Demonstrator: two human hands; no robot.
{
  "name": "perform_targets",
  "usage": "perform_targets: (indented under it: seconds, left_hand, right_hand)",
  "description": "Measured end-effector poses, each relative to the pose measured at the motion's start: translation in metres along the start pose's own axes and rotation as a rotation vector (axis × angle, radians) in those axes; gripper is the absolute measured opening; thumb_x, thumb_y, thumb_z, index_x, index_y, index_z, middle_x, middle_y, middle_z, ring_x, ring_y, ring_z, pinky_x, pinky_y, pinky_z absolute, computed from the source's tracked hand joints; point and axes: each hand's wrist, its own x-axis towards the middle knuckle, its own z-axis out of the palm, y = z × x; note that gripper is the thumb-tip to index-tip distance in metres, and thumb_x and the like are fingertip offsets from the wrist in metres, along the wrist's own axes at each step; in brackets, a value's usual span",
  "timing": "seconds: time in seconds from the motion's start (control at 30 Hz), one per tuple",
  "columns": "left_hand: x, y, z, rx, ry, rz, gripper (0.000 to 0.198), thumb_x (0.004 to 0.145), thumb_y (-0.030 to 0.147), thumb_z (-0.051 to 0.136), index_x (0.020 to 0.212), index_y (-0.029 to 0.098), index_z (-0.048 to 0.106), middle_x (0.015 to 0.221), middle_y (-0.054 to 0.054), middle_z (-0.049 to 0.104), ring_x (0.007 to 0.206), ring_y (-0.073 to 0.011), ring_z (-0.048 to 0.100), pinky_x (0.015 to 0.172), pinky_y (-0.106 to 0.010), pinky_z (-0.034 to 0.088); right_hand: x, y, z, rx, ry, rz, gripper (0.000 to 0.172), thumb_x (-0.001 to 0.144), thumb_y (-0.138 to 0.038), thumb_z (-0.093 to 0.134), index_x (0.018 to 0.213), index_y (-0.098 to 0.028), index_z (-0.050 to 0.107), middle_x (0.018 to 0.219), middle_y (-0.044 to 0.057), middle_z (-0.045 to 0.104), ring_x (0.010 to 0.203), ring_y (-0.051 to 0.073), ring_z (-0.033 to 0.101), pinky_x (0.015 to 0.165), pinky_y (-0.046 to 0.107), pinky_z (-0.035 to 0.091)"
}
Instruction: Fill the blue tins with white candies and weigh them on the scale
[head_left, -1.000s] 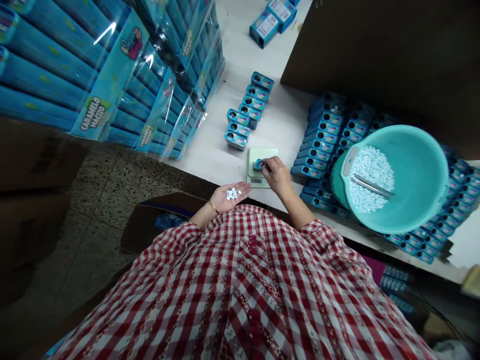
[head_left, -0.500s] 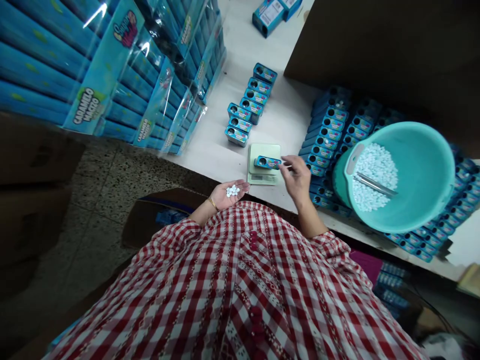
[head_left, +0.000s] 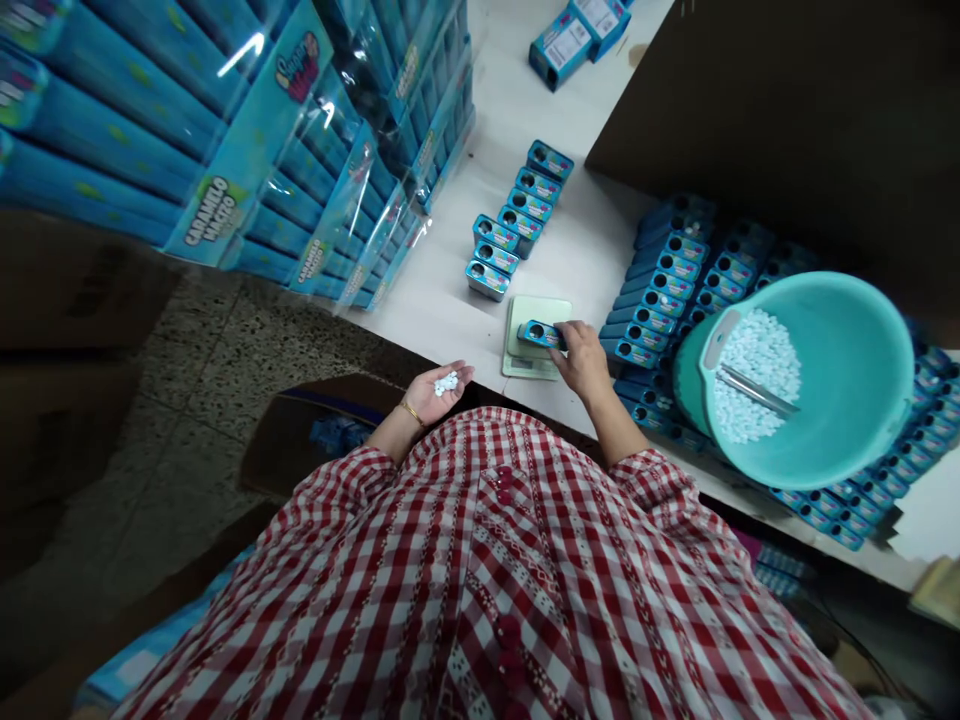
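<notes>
My left hand (head_left: 429, 397) lies palm up near the table's front edge, a small heap of white candies (head_left: 446, 383) cupped in it. My right hand (head_left: 585, 360) grips the right end of a small blue tin (head_left: 541, 334) between thumb and fingers. The tin has a round dark opening at its left end. Beneath it is a pale green digital scale (head_left: 530, 365); whether the tin still touches the plate I cannot tell. Several similar blue tins (head_left: 491, 278) stand in a staggered line just beyond the scale.
On the right, a turquoise bucket (head_left: 847, 375) holds white candies and a metal scoop (head_left: 757, 390). Rows of blue tins (head_left: 651, 318) surround it. Plastic-wrapped blue display packs (head_left: 217, 215) are stacked at left. A dark brown panel (head_left: 787, 110) rises behind. More blue boxes (head_left: 562, 50) lie at the back.
My right hand has closed on the tin's right end; its fingers were looser beside it before. My left hand has drawn slightly left, away from the scale, with the candies. The view has shifted a little.
</notes>
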Motion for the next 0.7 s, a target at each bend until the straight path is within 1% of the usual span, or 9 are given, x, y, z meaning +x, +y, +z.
perform_targets:
  seconds: [0.1,0.17,0.27,0.37,0.43,0.5,0.57,0.6,0.7]
  left_hand:
    - [0.0,0.002,-0.002,-0.007,-0.003,0.003,0.026,0.084,0.008,0.042,0.102,0.008,0.06,0.081,-0.011,0.068,0.069,-0.0139,0.068,0.052,-0.017,0.051]
    - [-0.001,0.004,-0.002,-0.005,-0.002,0.009,0.024,0.084,0.008,0.041,0.099,0.007,0.06,0.08,-0.012,0.068,0.069,-0.0136,0.067,0.052,-0.016,0.051]
    - [-0.003,0.008,-0.001,0.005,0.003,0.028,0.025,0.085,0.008,0.041,0.101,0.008,0.06,0.08,-0.012,0.068,0.07,-0.0133,0.067,0.053,-0.016,0.051]
    - [-0.004,0.014,0.002,0.014,-0.007,0.042,0.028,0.084,0.007,0.041,0.104,0.008,0.06,0.08,-0.011,0.068,0.069,-0.0133,0.067,0.053,-0.016,0.052]
    - [-0.004,0.017,0.004,0.018,-0.011,0.051,0.029,0.083,0.007,0.041,0.105,0.008,0.06,0.081,-0.011,0.068,0.069,-0.0134,0.067,0.053,-0.017,0.052]
    - [-0.003,0.019,0.005,0.022,-0.002,0.058,0.029,0.083,0.006,0.041,0.105,0.008,0.06,0.08,-0.012,0.068,0.068,-0.0134,0.067,0.053,-0.017,0.052]
    - [0.0,0.019,0.007,0.03,0.011,0.054,0.029,0.083,0.006,0.04,0.104,0.008,0.06,0.078,-0.012,0.068,0.066,-0.0135,0.067,0.052,-0.017,0.052]
    - [0.001,0.019,0.009,0.037,0.014,0.047,0.029,0.083,0.006,0.039,0.104,0.008,0.06,0.077,-0.011,0.068,0.066,-0.0134,0.067,0.051,-0.017,0.052]
    - [0.006,0.013,0.015,0.069,0.009,0.022,0.028,0.083,0.006,0.04,0.103,0.008,0.06,0.077,-0.012,0.067,0.064,-0.0133,0.066,0.05,-0.017,0.052]
  right_hand:
    - [0.015,-0.021,0.005,-0.005,-0.008,-0.069,0.033,0.084,-0.03,0.051,0.113,-0.015,0.055,0.103,0.012,0.057,0.094,0.026,0.048,0.084,0.04,0.045]
    - [0.033,-0.043,0.016,0.014,-0.015,-0.102,0.033,0.085,-0.03,0.05,0.113,-0.015,0.055,0.105,0.013,0.056,0.094,0.026,0.048,0.081,0.039,0.046]
    - [0.067,-0.073,0.041,0.045,-0.053,-0.077,0.033,0.086,-0.028,0.047,0.116,-0.015,0.053,0.109,0.015,0.054,0.098,0.026,0.047,0.077,0.038,0.047]
    - [0.086,-0.083,0.056,0.057,-0.076,-0.033,0.035,0.087,-0.024,0.045,0.12,-0.013,0.051,0.115,0.017,0.052,0.102,0.027,0.046,0.078,0.039,0.047]
    - [0.078,-0.071,0.052,0.054,-0.03,-0.056,0.037,0.087,-0.022,0.045,0.123,-0.014,0.05,0.119,0.017,0.051,0.104,0.027,0.045,0.083,0.041,0.045]
    - [0.053,-0.046,0.037,0.02,0.055,-0.064,0.036,0.087,-0.024,0.044,0.121,-0.015,0.052,0.118,0.016,0.052,0.103,0.026,0.045,0.086,0.042,0.042]
    - [0.016,-0.013,0.015,-0.065,0.151,0.031,0.031,0.088,-0.026,0.043,0.113,-0.016,0.057,0.111,0.014,0.055,0.099,0.026,0.047,0.085,0.043,0.041]
    - [-0.003,0.004,0.005,-0.125,0.202,0.125,0.029,0.087,-0.026,0.043,0.109,-0.017,0.06,0.107,0.014,0.056,0.097,0.026,0.047,0.084,0.044,0.04]
    - [-0.048,0.051,-0.013,-0.295,0.192,0.299,0.024,0.084,-0.027,0.047,0.1,-0.017,0.063,0.108,0.016,0.055,0.097,0.029,0.044,0.079,0.045,0.039]
